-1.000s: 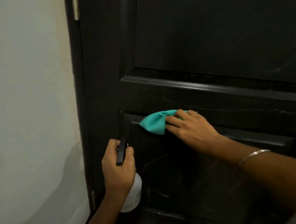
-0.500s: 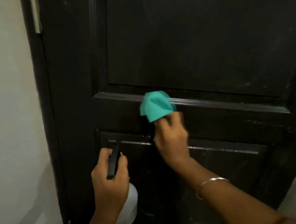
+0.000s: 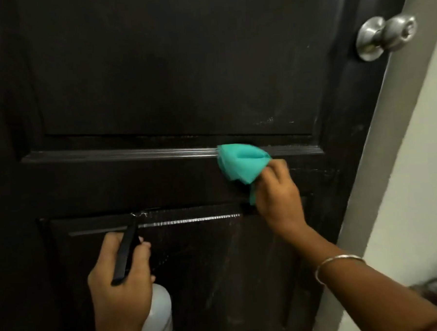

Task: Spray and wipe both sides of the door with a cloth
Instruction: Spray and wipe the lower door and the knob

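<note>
No readable labels or writing. Left hand (image 3: 120, 284) at 7 o'clock grips one white spray bottle (image 3: 158, 317). One dark door (image 3: 157, 80) fills centre. Right hand (image 3: 277, 195) pinches one teal cloth (image 3: 240, 164) against its moulding. One steel knob (image 3: 385, 36) at 2 o'clock.

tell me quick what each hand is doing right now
Left hand: grips the spray bottle by its black trigger head.
Right hand: holds the teal cloth against the door.
</note>
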The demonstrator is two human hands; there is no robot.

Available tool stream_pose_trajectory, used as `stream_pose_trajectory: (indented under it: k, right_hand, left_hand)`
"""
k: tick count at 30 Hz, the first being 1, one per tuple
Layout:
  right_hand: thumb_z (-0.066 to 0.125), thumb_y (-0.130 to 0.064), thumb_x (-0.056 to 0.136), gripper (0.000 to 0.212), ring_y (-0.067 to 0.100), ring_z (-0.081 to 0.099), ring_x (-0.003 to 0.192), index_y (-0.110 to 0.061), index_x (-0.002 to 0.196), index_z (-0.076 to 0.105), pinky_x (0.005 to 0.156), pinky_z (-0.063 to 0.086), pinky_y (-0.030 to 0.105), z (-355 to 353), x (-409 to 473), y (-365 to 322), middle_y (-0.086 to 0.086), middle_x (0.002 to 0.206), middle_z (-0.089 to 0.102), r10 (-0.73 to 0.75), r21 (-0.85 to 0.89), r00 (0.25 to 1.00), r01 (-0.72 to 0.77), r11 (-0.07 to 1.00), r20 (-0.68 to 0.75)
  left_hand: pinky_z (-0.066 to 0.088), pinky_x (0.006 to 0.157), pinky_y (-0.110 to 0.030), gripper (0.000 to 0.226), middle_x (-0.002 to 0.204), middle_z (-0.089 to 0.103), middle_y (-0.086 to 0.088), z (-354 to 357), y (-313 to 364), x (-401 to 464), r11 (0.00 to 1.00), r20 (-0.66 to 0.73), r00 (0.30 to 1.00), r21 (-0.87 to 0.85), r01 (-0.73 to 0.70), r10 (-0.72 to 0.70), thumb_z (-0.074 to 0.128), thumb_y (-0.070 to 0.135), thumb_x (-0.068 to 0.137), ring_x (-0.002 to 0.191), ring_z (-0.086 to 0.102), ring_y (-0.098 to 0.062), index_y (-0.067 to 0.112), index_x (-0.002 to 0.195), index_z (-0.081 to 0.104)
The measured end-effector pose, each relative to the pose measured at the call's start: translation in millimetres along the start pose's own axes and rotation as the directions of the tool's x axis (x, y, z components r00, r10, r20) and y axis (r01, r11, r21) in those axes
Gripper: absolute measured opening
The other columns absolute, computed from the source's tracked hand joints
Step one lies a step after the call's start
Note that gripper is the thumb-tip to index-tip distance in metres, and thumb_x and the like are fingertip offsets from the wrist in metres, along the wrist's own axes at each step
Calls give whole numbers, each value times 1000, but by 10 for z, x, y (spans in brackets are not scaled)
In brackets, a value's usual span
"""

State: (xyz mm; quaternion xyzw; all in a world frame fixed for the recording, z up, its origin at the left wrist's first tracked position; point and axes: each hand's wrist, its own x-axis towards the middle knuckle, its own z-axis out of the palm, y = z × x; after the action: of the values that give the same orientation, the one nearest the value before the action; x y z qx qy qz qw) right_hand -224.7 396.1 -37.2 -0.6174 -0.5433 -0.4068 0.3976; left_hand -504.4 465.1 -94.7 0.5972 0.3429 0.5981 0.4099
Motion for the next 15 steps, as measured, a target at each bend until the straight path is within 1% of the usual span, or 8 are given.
stream_pose_trajectory:
  k: [1,3,4,6,8,10,12,15]
  right_hand:
    - [64,-3,91,28,19,58,103,-1,119,60,85,60,40,-101,-55,157,11,126,50,131,-8,990,-131,991,-49]
    - [64,0,93,28,8,51,103,-3,120,58,89,59,40,-132,-102,244,11,125,50,347,-10,927,-352,936,-144]
    - [63,1,92,25,6,50,101,-2,117,59,88,58,39,-82,-87,181,12,122,51,404,8,894,-410,912,-195]
    - [62,3,87,21,14,53,95,-1,108,61,85,54,37,79,-24,-73,14,114,53,435,87,866,-428,900,-247]
    - [63,1,85,19,20,56,93,-2,104,62,81,50,32,238,16,-377,12,110,52,373,144,907,-350,926,-195]
    - [65,-2,87,18,22,58,91,-4,104,61,77,49,30,335,-11,-595,9,109,50,225,168,971,-210,963,-75]
    - [66,-6,90,18,21,58,88,-5,106,60,73,52,30,348,-16,-611,8,108,49,94,186,995,-95,978,14]
    - [66,-10,94,17,21,57,85,-3,109,60,68,54,34,263,70,-485,8,109,48,-29,180,997,15,984,72]
  left_hand:
    - [56,55,-35,29,85,71,13,31,13,-21,1000,15,1000,-13,5,-4,61,5,99,65,68,-24,33,92,63]
    - [56,51,-31,28,84,71,10,88,32,-62,999,48,999,-34,9,-8,60,4,100,64,68,-24,30,92,63]
    - [56,48,-28,27,85,71,9,118,36,-75,999,67,998,-37,5,-3,60,3,99,66,68,-22,29,92,63]
    - [56,45,-24,26,85,70,2,179,39,-89,999,87,996,-35,4,-1,61,3,98,66,68,-21,28,92,63]
    - [59,51,-33,27,77,68,-5,280,13,-91,1000,99,995,-7,12,-12,64,3,96,62,68,-24,29,93,63]
    - [60,58,-44,25,77,69,-2,393,-17,-111,999,100,994,21,30,-32,66,4,95,63,69,-28,29,93,64]
    - [58,56,-42,23,74,69,0,517,-42,-165,999,102,994,21,35,-37,66,7,93,61,68,-31,29,87,63]
    - [55,56,-41,20,75,71,-2,705,-58,-313,997,121,990,21,72,-74,66,7,92,62,67,-33,26,85,63]
